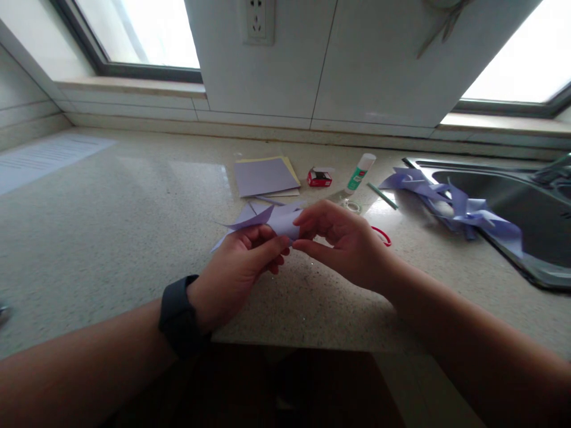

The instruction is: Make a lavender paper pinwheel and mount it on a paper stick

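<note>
A folded lilac paper piece (272, 219) with pointed flaps is held above the speckled counter (111, 238). My left hand (238, 264), with a dark watch on the wrist, grips it from below. My right hand (343, 241) pinches the paper's curled right end between thumb and fingers. Both hands touch over the paper near the counter's front edge.
Behind the hands lie a stack of lilac and yellow paper sheets (265, 176), a small red box (319, 178), a glue stick (360, 172), a green stick (382, 196) and red-handled scissors (382, 235). A finished lilac paper pinwheel (455, 205) rests on the sink rim (513, 255).
</note>
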`<state>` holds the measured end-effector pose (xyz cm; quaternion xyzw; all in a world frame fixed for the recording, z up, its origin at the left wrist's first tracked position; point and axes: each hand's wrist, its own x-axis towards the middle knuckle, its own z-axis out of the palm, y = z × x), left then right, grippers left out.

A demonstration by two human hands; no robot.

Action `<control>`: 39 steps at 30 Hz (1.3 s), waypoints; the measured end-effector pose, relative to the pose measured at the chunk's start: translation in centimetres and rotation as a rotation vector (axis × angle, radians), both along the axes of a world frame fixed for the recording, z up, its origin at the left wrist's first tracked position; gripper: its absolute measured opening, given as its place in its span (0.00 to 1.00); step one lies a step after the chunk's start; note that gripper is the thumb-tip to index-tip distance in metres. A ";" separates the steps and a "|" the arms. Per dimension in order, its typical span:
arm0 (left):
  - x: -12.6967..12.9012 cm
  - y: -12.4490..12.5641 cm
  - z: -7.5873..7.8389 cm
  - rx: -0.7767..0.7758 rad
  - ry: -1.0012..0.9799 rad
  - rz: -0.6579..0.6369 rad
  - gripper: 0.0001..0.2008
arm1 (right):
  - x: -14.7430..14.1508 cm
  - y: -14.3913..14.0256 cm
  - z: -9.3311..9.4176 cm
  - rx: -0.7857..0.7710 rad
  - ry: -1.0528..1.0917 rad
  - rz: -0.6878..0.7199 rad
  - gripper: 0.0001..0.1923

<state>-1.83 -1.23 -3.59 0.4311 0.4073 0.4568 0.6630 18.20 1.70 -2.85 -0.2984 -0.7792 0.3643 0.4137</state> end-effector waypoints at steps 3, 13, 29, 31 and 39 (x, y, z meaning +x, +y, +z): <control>0.0 0.0 0.0 0.003 -0.004 0.014 0.11 | 0.0 -0.1 0.1 -0.012 -0.008 -0.002 0.11; 0.1 -0.1 0.0 0.016 0.004 0.022 0.11 | -0.2 -0.3 0.2 -0.076 0.003 0.018 0.11; 0.0 0.0 -0.2 0.004 -0.012 0.032 0.10 | 0.0 -0.3 0.4 -0.025 -0.018 -0.020 0.10; 0.0 0.0 -0.2 -0.002 -0.033 0.037 0.10 | 0.8 -0.1 0.8 0.017 -0.017 -0.106 0.07; 0.0 -0.3 0.0 -0.030 -0.125 0.072 0.08 | 7.7 1.2 3.2 0.079 -0.873 -0.467 0.10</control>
